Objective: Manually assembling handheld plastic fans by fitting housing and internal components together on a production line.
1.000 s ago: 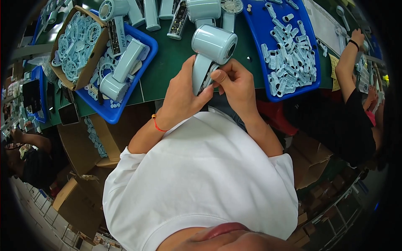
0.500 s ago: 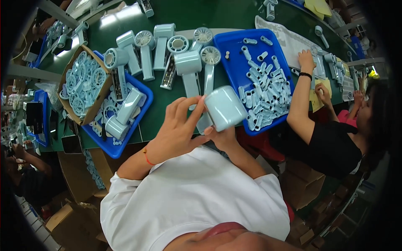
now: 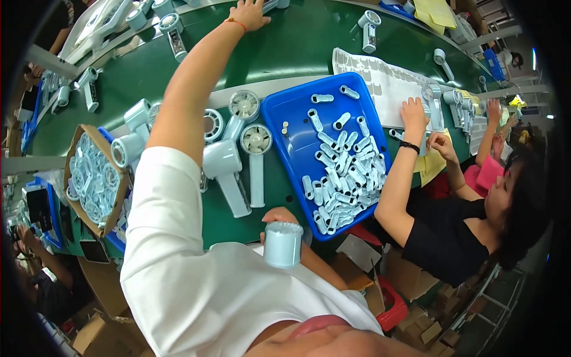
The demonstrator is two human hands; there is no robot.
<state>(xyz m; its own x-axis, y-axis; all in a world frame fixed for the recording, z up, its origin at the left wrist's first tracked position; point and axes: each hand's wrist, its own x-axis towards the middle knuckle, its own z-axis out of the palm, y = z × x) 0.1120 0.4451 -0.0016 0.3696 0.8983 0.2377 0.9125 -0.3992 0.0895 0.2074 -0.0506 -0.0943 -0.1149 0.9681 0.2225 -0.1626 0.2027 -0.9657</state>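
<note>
My left arm stretches far across the green work surface. The left hand (image 3: 250,16) is near the top edge with its fingers apart, beside a pale blue fan part (image 3: 272,5) that is cut off by the picture's edge. Close to my body, my right hand (image 3: 281,216) is closed round a pale blue handheld fan (image 3: 284,245); its round head faces up at me and hides most of the fingers and the handle. Ahead of it lie more fans, among them one with a wide head (image 3: 223,159) and one with its blades showing (image 3: 257,140).
A blue tray (image 3: 285,107) holds many small pale blue parts. At left, a cardboard box (image 3: 119,196) is full of ring-shaped parts. On the right a co-worker's hand (image 3: 414,114) works above a printed sheet (image 3: 380,83). A lone fan (image 3: 369,30) lies at the back.
My left hand has left the fan and reached far forward. My right hand has drawn the fan in towards my body and turned it. The view has shifted.
</note>
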